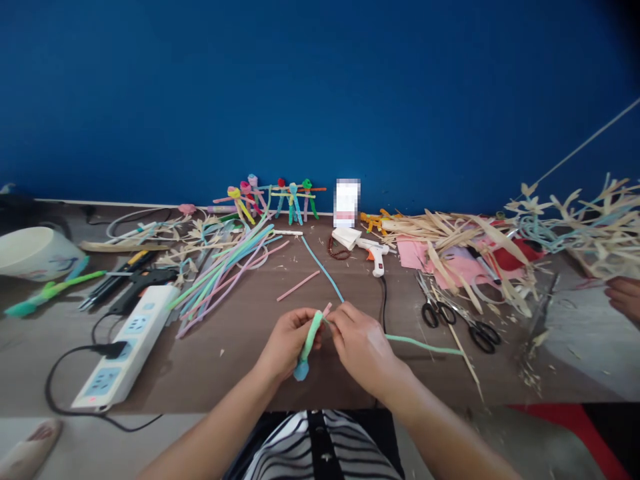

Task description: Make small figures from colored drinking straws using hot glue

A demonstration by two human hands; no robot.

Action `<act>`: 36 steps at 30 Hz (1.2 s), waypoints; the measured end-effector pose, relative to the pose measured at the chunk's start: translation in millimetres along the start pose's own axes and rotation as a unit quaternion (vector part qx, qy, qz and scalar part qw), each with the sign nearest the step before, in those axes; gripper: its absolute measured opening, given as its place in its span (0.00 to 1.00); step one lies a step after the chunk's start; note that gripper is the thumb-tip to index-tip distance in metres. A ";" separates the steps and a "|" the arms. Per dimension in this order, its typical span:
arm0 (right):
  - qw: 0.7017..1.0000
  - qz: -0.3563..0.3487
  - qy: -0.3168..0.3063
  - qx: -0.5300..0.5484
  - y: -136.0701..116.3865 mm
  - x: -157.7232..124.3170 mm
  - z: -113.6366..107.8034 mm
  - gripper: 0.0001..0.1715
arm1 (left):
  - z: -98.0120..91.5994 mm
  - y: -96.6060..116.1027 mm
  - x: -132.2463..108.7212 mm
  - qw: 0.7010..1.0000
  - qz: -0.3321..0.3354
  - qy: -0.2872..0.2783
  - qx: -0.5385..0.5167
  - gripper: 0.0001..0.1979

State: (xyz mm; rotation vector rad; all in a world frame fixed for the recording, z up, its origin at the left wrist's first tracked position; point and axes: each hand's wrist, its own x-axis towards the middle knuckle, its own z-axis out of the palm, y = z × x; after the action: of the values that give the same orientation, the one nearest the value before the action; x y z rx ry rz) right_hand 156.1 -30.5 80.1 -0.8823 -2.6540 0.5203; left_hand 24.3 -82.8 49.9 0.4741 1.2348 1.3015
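My left hand (287, 343) is closed around a small twisted pipe cleaner piece (311, 337), mint green with a blue rounded lower end. A short pink tip pokes out at its top. Close against it, the fingers of my right hand (363, 343) pinch a thin end of pipe cleaner. From beneath that hand a mint green pipe cleaner (425, 344) runs out to the right; its middle is hidden by the hand. Just beyond my right knuckles lies a blue pipe cleaner (323, 267). A short pink pipe cleaner (299, 285) rests on the table (250, 360) ahead of my left hand.
Left: loose pipe cleaners (227, 277), a power strip (127, 347), a black glue gun (145, 287), a white bowl (40, 253). Pipe cleaner figures (293, 200) stand by the wall. Right: a white glue gun (376, 253), scissors (437, 310), dried husks (450, 233), another person's hand (625, 298).
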 end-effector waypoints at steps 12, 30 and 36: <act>0.985 -0.097 -0.031 -0.140 3.4 4.5 -7.7 0.09 | 0.4 4.8 3.6 0.981 0.052 0.043 0.181 0.11; 0.958 -0.203 -0.131 -0.153 14.2 19.1 -26.0 0.07 | -10.2 19.5 -0.9 0.836 0.183 -0.013 0.516 0.08; 0.971 -0.139 -0.134 -0.143 11.2 20.5 -20.5 0.07 | -6.8 21.0 -6.7 0.748 0.246 -0.022 0.616 0.08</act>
State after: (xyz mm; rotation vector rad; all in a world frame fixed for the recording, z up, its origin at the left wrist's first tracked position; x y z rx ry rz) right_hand 154.0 -4.5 96.9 -0.5235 -3.0891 0.2011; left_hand 10.1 -85.2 67.9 1.8633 1.9063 0.6590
